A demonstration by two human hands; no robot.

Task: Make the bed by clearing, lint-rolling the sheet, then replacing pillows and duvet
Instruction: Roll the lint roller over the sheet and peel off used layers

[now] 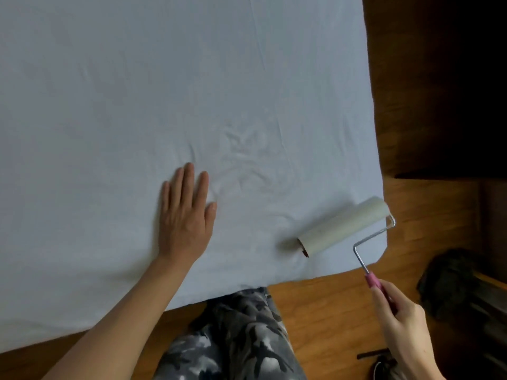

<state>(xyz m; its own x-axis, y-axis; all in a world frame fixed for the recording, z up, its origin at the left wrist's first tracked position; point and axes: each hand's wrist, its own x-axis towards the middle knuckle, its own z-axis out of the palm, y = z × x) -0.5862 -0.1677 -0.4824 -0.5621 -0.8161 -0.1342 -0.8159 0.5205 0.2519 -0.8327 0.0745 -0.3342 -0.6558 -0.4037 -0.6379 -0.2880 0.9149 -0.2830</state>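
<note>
White sheet lies cleared and bare — my left hand presses it flat with fingers straight, my right hand grips the lint roller resting near the bed's corner — rolling under way, pillows and duvet outstanding.

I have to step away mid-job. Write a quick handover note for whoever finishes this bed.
Left hand: flat, pressing the pale blue bed sheet.
Right hand: gripping the pink handle of the white lint roller, whose roll lies on the sheet near the bed's right corner.
Done: bed cleared.
Left: finish rolling, smooth the creases beside the left hand, then replace pillows and duvet, neither in view.
</note>
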